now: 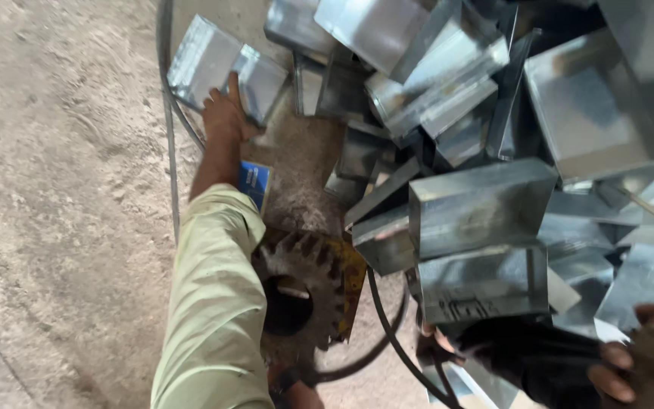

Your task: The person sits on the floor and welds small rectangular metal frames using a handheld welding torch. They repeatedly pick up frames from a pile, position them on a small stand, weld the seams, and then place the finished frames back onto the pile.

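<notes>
Left hand (225, 113): my arm is stretched far forward, the fingers closed on the near edge of a folded metal tray (225, 67).
Tray position: on the concrete floor (62, 189), just left of the pile of metal boxes (478, 204); its long axis runs left to right.
Right hand (622, 363): near me, low at the right, in a dark glove; I cannot tell its grip.
Nearer hand: left.

Left arm outstretched, left hand (225, 113) fingers curled, right hand (562, 363) gloved, low

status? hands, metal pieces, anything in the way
Left hand gripping a folded metal box at the pile's edge. Right hand, dark glove, on the metal box nearest it. Hose and toothed wheel underfoot.
</notes>
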